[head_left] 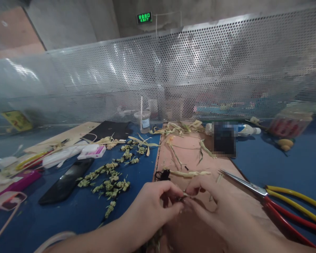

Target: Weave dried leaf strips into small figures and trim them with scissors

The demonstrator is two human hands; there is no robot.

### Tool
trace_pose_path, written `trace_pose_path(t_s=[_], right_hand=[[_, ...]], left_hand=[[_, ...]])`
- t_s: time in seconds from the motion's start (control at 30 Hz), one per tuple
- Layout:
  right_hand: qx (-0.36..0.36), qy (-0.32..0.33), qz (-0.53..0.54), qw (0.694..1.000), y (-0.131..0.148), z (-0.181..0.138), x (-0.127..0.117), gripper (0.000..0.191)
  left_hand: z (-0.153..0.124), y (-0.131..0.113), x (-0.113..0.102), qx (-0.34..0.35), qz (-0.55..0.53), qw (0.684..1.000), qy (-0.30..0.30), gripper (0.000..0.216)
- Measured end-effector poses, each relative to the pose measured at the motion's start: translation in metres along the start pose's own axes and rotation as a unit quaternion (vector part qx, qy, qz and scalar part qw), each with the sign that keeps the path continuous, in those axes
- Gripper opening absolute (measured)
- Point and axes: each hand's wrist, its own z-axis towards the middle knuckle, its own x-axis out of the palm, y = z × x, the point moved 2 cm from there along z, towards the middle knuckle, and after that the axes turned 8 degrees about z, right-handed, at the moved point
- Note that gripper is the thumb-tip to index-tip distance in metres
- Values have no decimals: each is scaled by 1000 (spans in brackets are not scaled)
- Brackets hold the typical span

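Note:
My left hand (156,200) and my right hand (217,205) meet low in the middle, thumbs and forefingers pinched together. Between the fingertips is a small pale husk-like strip (184,195) with a dark bit at it, mostly hidden by the fingers. Just beyond the hands lie a bundle of black cord (163,174) and a twisted length of dried husk (191,173) on the pinkish board (184,160). Left of them, several small knotted husk pieces (112,184) are spread over the blue table.
Large scissors (255,188) with red and yellow handles lie open at right. At left are a black phone (65,181) and a pink-and-white box (92,151). A cup with a straw (144,123) and a bottle (247,130) stand or lie near the perforated metal screen (158,73).

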Motion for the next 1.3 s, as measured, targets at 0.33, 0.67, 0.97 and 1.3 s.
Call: trace_pose_path(t_s=[0.33, 0.67, 0.97, 1.3], right_hand=[[94, 10, 184, 978, 5, 3, -7, 21], [134, -13, 234, 963, 0, 3, -4, 14], [58, -34, 167, 984, 0, 4, -5, 6], [-238, -7, -139, 961, 16, 0, -10, 21]], left_hand=[[1, -6, -5, -12, -68, 997, -23, 15], [1, -7, -6, -17, -47, 998, -31, 16], [2, -3, -3, -16, -50, 998, -24, 15], [4, 6, 6, -16, -85, 996, -11, 17]])
